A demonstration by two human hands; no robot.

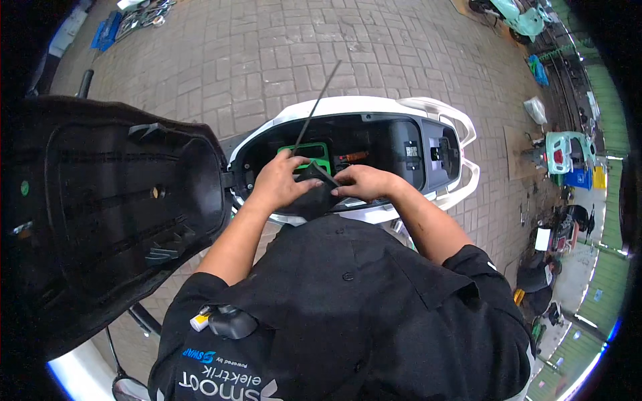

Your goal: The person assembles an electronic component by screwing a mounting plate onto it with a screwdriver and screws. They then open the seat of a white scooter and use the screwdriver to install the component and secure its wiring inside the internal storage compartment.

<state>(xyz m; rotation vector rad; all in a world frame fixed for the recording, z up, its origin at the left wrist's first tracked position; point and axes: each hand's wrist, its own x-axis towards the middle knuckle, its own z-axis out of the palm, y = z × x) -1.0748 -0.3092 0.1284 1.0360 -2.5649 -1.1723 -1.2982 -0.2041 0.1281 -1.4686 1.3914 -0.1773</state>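
My left hand and my right hand meet over the open under-seat compartment of a white scooter. From the left hand's fingers a long, thin dark strip sticks up and leans to the far right. Between both hands is a dark, flat-edged piece, pinched by the fingertips of each. Whether it is part of the same strip I cannot tell. Behind the left fingers, a bright green frame shows inside the compartment. Beside it lies an orange and dark item.
The scooter's black seat is tipped up on the left, its underside showing. White grab rails edge the right end. Hand tools lie on the brick paving at far left. Other scooters and a crouching person are at the right.
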